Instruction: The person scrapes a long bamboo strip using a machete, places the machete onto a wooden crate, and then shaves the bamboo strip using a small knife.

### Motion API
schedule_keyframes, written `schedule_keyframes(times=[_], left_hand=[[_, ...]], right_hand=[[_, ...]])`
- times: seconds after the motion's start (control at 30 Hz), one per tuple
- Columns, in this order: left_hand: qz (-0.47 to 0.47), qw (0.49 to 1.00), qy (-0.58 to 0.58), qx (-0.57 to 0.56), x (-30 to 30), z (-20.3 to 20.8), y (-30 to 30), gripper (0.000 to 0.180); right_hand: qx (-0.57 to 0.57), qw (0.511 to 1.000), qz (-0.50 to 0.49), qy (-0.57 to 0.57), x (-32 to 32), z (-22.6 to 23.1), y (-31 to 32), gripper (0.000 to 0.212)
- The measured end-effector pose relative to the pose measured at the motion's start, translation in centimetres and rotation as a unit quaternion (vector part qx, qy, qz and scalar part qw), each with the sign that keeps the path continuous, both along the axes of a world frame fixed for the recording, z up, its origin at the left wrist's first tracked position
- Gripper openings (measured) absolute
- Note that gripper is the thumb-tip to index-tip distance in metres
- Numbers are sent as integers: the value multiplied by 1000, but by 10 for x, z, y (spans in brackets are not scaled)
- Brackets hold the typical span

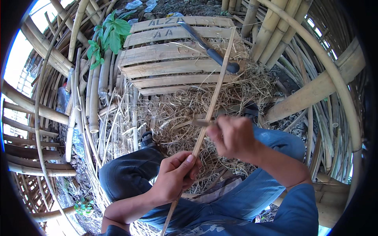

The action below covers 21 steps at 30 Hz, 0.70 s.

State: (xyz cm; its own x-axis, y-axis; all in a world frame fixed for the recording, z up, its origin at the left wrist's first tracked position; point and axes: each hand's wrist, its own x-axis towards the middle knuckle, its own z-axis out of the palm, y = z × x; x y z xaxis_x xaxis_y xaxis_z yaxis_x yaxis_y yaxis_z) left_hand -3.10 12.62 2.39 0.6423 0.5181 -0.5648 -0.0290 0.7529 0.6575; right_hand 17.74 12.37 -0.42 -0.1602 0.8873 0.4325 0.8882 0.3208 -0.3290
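A long, narrow bamboo strip [217,88] slants from the wooden crate down across my lap. My left hand [175,173] is closed around its lower part, thumb lying along the top. Above and to the right, my right hand [235,137] is wrapped round a small knife, whose handle is hidden in the fist. The knife's short blade [201,123] lies across the strip, a little way up from my left hand. The far end of the strip reaches over the crate. My bent knees in blue trousers are on both sides.
The slatted wooden crate [165,53] carries a large dark-handled knife [212,53]. Curly shavings [177,114] cover the ground before me. Bamboo poles [271,31] stand at the far right, and a thick one [315,92] slants at the right. A leafy green plant [112,35] grows at the left.
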Motion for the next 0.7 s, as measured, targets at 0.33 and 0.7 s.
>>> schedule_keyframes(times=[0.33,0.7], left_hand=[[4,999,-22,-43,-4,-4,0,24],[-6,991,-57,-118,-7,-2,5,26]], right_hand=[[0,1000,-7,-9,5,1,5,44],[-1,998,62,-22,-5,-1,-11,44]])
